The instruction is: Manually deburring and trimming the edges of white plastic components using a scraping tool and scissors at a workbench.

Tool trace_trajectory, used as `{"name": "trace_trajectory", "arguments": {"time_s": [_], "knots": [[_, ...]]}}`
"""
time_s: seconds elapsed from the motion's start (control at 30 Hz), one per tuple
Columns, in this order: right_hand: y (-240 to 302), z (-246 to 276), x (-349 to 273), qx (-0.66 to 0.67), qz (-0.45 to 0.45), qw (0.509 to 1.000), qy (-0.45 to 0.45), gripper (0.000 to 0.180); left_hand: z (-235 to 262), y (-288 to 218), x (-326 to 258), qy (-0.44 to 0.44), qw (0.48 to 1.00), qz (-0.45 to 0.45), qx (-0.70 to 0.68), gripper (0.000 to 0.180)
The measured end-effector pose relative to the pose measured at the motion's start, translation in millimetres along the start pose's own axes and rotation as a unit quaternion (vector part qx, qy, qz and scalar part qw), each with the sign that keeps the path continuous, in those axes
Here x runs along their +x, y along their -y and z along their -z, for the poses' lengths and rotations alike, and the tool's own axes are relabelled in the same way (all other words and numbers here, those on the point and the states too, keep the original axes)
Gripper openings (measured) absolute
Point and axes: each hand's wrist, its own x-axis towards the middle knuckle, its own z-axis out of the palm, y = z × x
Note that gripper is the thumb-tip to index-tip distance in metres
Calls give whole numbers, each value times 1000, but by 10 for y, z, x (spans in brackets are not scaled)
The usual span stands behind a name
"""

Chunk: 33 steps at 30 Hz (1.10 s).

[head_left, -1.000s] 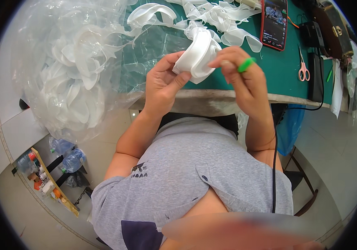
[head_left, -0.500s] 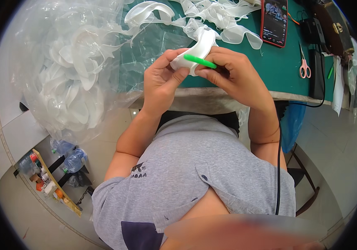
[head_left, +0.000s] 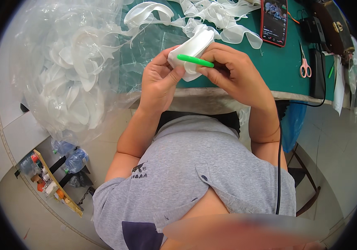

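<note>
Above the near edge of the green table, a white moulded cup-shaped piece [head_left: 197, 43] with a thin rim is held between my two hands. My left hand [head_left: 160, 81] pinches its left edge between thumb and fingers. A slender bright green tool [head_left: 195, 61] lies across the front of the piece, its right end inside my right hand [head_left: 230, 68]. The right fingers are curled closed around that end, with thumb and forefinger close to the white rim. The tool's working end, if it has one, cannot be made out.
A large clear plastic bag [head_left: 70, 79] full of similar white pieces sits at the left. White trimmed strips [head_left: 216, 14] and a curved white piece [head_left: 149, 10] lie at the back of the table [head_left: 245, 68]. A phone [head_left: 274, 21], pink-handled scissors [head_left: 305, 68] and a black case [head_left: 317, 75] are at the right.
The white piece has turned so that more of its broad face shows. The green tool has shifted slightly left, and my left hand has moved a little left with its grip kept.
</note>
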Motion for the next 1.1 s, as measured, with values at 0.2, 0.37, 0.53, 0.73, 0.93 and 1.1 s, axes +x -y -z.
{"name": "trace_trajectory", "arguments": {"time_s": [0.2,0.37,0.53,0.73,0.93,1.1], "knots": [[-28,-22,13,6,6,1000,-24,9,-16,-21,-7,-3,1000,-1,-7,43],[-9,-30,17,33,-34,999,-4,7,-129,-77,0,8,1000,-22,17,53],[-1,-45,10,50,-28,998,-2,8,-117,-40,24,-4,998,-37,46,60],[6,-39,32,86,-4,996,13,9,-89,-10,17,22,998,-54,34,65],[-9,-23,38,69,13,997,18,9,-101,0,27,22,998,-54,30,66],[26,-12,33,44,11,999,29,9,-93,3,29,18,999,-41,26,66]]}}
